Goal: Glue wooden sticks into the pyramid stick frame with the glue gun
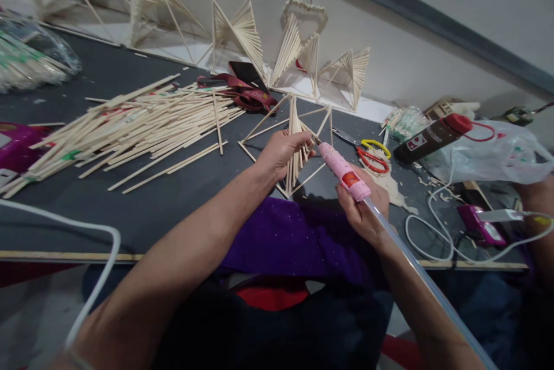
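My left hand (pixel 281 153) is closed around the upper sticks of a small wooden stick frame (pixel 294 171), which stands on the dark table near its front edge. In my right hand (pixel 366 202) is a pink glue gun (pixel 344 171), with a long clear glue stick running out of its back end. Its nozzle points at my left fingertips and touches or almost touches the sticks there; the exact contact is too small to tell. Triangles of thin sticks spread out on both sides of the frame's fanned middle.
Loose sticks (pixel 160 127) lie in a pile at left. Scissors (pixel 373 156), a dark bottle (pixel 433 138), a plastic bag (pixel 506 150) and a white cable (pixel 437 231) are at right. Finished-looking stick models (pixel 242 35) line the wall. A person's arm (pixel 536 214) shows at far right.
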`<action>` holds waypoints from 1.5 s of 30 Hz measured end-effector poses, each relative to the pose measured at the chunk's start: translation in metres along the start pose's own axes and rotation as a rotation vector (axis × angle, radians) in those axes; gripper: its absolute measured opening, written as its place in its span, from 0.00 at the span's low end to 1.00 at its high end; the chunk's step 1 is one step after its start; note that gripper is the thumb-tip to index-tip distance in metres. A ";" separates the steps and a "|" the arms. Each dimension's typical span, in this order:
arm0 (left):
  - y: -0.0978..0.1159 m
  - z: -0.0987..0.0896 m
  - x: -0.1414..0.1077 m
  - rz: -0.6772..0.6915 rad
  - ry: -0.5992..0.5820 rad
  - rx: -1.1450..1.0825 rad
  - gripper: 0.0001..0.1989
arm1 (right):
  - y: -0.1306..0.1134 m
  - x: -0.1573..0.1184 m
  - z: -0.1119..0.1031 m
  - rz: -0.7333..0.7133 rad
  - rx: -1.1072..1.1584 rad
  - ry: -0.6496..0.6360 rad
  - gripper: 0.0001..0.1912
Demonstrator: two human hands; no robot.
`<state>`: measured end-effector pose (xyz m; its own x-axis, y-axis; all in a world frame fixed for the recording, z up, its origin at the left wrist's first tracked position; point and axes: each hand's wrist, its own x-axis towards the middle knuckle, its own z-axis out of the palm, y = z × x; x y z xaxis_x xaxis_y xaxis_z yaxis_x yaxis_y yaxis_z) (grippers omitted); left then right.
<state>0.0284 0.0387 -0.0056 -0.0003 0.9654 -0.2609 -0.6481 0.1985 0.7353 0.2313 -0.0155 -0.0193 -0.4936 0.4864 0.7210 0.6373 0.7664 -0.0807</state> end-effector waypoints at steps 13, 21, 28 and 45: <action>0.000 0.000 0.000 -0.002 -0.008 0.020 0.04 | 0.000 0.000 0.000 0.027 -0.030 -0.015 0.20; 0.000 0.000 -0.001 0.000 0.004 0.043 0.06 | 0.000 0.002 -0.003 -0.002 -0.016 0.042 0.19; 0.000 0.001 -0.001 0.004 -0.006 0.024 0.06 | -0.001 0.001 -0.001 0.001 0.017 -0.012 0.20; -0.001 0.000 -0.001 0.032 -0.004 0.062 0.06 | -0.001 -0.002 -0.002 0.015 0.008 0.004 0.18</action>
<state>0.0287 0.0377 -0.0064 -0.0174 0.9721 -0.2341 -0.5990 0.1773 0.7808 0.2323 -0.0177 -0.0193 -0.4812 0.4963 0.7226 0.6401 0.7621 -0.0971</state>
